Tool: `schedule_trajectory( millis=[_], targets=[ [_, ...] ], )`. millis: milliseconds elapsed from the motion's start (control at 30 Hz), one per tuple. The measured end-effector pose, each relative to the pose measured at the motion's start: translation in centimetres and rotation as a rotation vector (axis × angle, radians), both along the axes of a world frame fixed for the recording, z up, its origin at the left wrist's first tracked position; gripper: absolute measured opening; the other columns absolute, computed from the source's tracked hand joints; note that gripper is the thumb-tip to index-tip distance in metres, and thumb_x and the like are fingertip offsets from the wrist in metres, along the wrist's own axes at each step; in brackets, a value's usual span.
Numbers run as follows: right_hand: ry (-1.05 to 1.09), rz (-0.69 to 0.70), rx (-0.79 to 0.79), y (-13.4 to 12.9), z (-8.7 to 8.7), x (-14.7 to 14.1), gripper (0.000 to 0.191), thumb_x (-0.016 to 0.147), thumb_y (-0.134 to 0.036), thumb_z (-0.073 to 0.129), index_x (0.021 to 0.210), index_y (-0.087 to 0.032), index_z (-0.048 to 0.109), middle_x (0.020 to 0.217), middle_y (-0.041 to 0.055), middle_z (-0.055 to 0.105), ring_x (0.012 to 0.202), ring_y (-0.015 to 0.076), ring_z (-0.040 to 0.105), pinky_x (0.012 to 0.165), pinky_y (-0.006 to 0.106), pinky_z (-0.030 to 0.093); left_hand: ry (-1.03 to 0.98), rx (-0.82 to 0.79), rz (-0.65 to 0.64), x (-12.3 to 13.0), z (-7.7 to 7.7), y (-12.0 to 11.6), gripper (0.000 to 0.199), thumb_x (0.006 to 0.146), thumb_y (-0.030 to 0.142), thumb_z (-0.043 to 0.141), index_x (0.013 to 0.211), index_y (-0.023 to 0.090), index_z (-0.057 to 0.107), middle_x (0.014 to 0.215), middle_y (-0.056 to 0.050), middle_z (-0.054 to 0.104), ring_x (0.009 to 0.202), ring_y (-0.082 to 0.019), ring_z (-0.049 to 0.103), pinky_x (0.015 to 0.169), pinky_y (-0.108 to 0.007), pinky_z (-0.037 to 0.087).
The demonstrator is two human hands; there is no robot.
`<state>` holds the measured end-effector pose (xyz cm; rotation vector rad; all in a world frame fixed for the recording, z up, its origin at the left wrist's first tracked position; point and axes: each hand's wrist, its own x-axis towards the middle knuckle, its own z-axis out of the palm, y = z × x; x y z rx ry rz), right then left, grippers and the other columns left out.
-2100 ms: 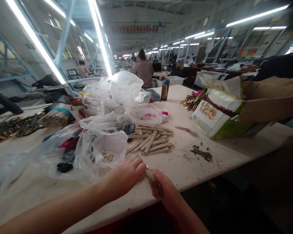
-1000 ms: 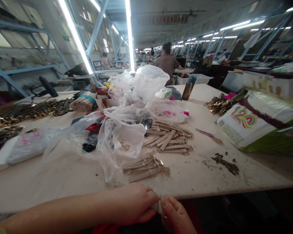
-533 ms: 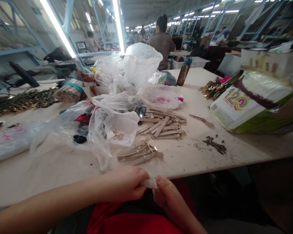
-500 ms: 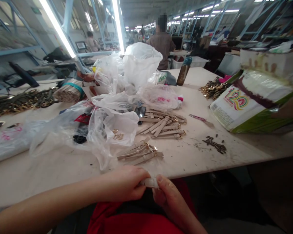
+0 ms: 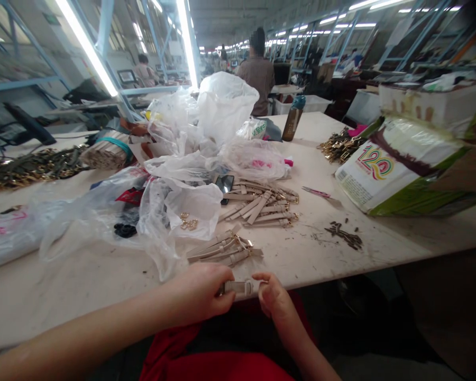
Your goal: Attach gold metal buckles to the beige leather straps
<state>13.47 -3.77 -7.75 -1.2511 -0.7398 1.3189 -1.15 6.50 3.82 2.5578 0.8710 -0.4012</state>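
clamping one pale strap (image 5: 238, 287) in the closed left hand (image 5: 206, 291) over the worktop (image 5: 301, 267)'s near edge; half-curling the right hand (image 5: 274, 296) by its end, hold unclear. facing two strap piles (image 5: 257, 205), tangled plastic bags (image 5: 226, 108) behind; toward the far edge, one bottle (image 5: 292, 120); rightward, one box (image 5: 392, 166).

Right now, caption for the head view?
Left hand holds a beige strap at the table edge, right hand beside its end.

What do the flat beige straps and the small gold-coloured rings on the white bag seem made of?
Flat beige straps: perhaps leather or imitation leather, matte; the smooth, evenly cut strips suggest it, but either fits. Small gold-coloured rings: probably metal, shiny, judging by their glints.
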Motion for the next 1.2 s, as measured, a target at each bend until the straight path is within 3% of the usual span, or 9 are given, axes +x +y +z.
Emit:
schedule_trajectory(
  millis=[100,200,267,433,533,700,900,1067,1200],
  targets=[
    [-0.337,0.1,0.055,0.1,0.5,0.6,0.068,0.064,-0.055,0.069,0.116,-0.017,0.046,0.057,-0.0091,0.04,0.049,0.0093,0.034,0.051,0.022,0.027,-0.004,0.0,-0.016,0.1,0.1,0.0,0.017,0.078,0.03,0.047,0.077,0.021,0.061,0.073,-0.002,0.065,0.066,-0.018,0.059,0.056,-0.025,0.041],
    [-0.603,0.136,0.085,0.2,1.0,0.2,0.042,0.073,-0.047,0.065,0.102,-0.018,0.054,0.068,-0.0018,0.055,0.062,0.0141,0.049,0.058,0.025,0.034,0.016,0.0,-0.01,0.1,0.0,-0.1,0.017,0.078,0.03,0.047,0.075,0.02,0.06,0.072,-0.002,0.065,0.065,-0.019,0.06,0.057,-0.026,0.043],
    [-0.62,0.102,0.115,0.3,1.1,-0.4,0.028,0.085,-0.044,0.05,0.093,-0.018,0.055,0.077,0.0026,0.06,0.069,0.0164,0.054,0.064,0.027,0.037,0.028,0.023,0.002,0.0,-0.1,-0.3,0.019,0.08,0.031,0.047,0.083,0.02,0.062,0.079,-0.004,0.067,0.072,-0.022,0.063,0.063,-0.029,0.047],
    [-0.3,0.028,0.134,0.5,1.1,-1.6,0.031,0.091,-0.045,0.038,0.101,-0.019,0.05,0.088,0.004,0.06,0.08,0.0161,0.055,0.072,0.026,0.042,-0.072,-0.024,-0.03,0.4,-0.8,-1.0,0.04,0.087,0.031,0.044,0.124,0.017,0.045,0.117,-0.011,0.06,0.102,-0.026,0.059,0.085,-0.036,0.048],
    [-0.139,0.004,0.086,0.5,1.2,-1.6,0.036,0.087,-0.051,0.042,0.098,-0.018,0.051,0.081,0.0012,0.058,0.071,0.0141,0.053,0.066,0.025,0.041,-0.138,-0.093,0.006,0.8,-1.6,-1.2,0.053,0.086,0.04,0.052,0.13,0.016,0.037,0.127,-0.012,0.054,0.111,-0.026,0.055,0.089,-0.036,0.046],
    [-0.142,0.039,0.025,0.6,0.9,-1.2,0.037,0.077,-0.053,0.058,0.083,-0.017,0.054,0.064,-0.0031,0.052,0.058,0.0121,0.046,0.055,0.023,0.036,-0.081,-0.06,0.009,0.7,-2.8,-1.0,0.037,0.086,0.049,0.049,0.11,0.021,0.056,0.099,-0.006,0.068,0.089,-0.027,0.065,0.074,-0.035,0.05],
    [-0.2,-0.094,0.039,0.6,0.9,-2.3,0.033,0.078,-0.05,0.056,0.08,-0.017,0.055,0.068,0.0009,0.058,0.063,0.0143,0.053,0.058,0.024,0.042,-0.036,0.034,-0.049,0.4,-2.9,-0.9,0.031,0.089,0.043,0.045,0.104,0.021,0.061,0.088,-0.006,0.069,0.079,-0.024,0.066,0.068,-0.03,0.05],
    [0.26,-0.137,-0.086,1.0,1.8,-1.6,0.035,0.072,-0.049,0.064,0.079,-0.019,0.049,0.046,-0.011,0.035,0.04,0.0046,0.028,0.038,0.016,0.022,-0.072,0.036,-0.1,0.4,-2.1,-0.9,0.027,0.09,0.041,0.045,0.101,0.023,0.061,0.086,-0.004,0.069,0.077,-0.02,0.065,0.068,-0.026,0.05],
    [0.585,-0.466,-0.008,1.8,2.5,2.6,0.036,0.065,-0.03,0.074,0.062,-0.019,0.039,0.046,-0.0126,0.027,0.038,0.0019,0.02,0.034,0.012,0.02,0.024,0.173,-0.041,-0.3,-2.0,1.2,0.03,0.091,0.041,0.041,0.092,0.02,0.062,0.083,-0.007,0.069,0.077,-0.025,0.065,0.067,-0.032,0.05]
  ],
)
